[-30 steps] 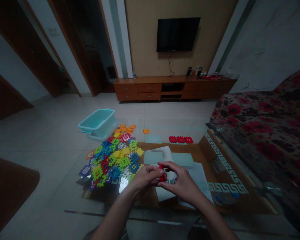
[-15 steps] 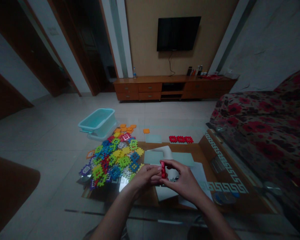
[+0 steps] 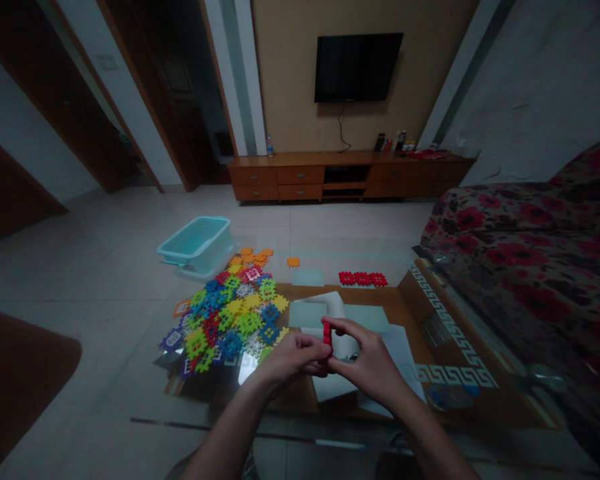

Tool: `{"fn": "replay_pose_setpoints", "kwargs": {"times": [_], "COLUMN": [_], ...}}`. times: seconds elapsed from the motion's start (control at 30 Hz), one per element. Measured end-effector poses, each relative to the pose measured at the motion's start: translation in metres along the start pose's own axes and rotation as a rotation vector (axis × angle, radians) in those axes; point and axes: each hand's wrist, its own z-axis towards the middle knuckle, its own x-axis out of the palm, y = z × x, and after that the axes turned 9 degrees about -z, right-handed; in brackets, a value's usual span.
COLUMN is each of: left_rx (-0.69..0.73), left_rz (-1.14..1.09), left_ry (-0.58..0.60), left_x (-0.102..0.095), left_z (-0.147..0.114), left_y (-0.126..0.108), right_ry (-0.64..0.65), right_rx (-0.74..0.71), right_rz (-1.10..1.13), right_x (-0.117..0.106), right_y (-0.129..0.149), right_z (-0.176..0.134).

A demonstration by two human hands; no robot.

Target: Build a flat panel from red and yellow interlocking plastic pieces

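Note:
Between my two hands, over the glass table, is a red interlocking plastic tile (image 3: 327,331) seen nearly edge-on. My left hand (image 3: 297,355) pinches its lower left side with thumb and fingers. From the other side, my right hand (image 3: 364,353) grips it, index finger at the top and thumb near the bottom. Whether it is one tile or more pressed together, I cannot tell. A heap of mixed-colour interlocking tiles (image 3: 247,323) lies left of my hands. Farther off, a row of red tiles (image 3: 363,279) lies joined flat on the glass, with a single orange tile (image 3: 293,262) left of it.
A light-blue plastic basket (image 3: 193,250) stands at the table's far left corner. Papers (image 3: 405,353) show beneath my hands, at the glass table (image 3: 460,320). A flower-patterned sofa (image 3: 525,233) is on the right; a wooden TV cabinet (image 3: 300,175) stands against the far wall.
My left thumb and fingers have shifted slightly down along the red tile, showing more of its upper part. My right hand keeps nearly the same grip.

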Motion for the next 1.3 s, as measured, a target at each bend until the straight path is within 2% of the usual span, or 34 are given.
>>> {"fn": "replay_pose_setpoints", "kwargs": {"times": [0.2, 0.53, 0.83, 1.3], "left_rx": [0.033, 0.06, 0.123, 0.145], "left_rz": [0.002, 0.074, 0.192, 0.237], "left_ry": [-0.021, -0.066, -0.183, -0.17], "left_x": [-0.001, 0.003, -0.002, -0.009], "left_z": [0.0, -0.001, 0.004, 0.009], "left_y": [0.001, -0.002, 0.001, 0.007], "right_ry": [0.009, 0.018, -0.028, -0.022], "right_rx": [0.015, -0.047, -0.134, -0.182], "right_rz": [0.009, 0.003, -0.034, -0.116], "right_x": [-0.002, -0.001, -0.003, -0.004], "right_y": [0.002, 0.007, 0.003, -0.001], "right_z": [-0.001, 0.0, 0.002, 0.001]}}
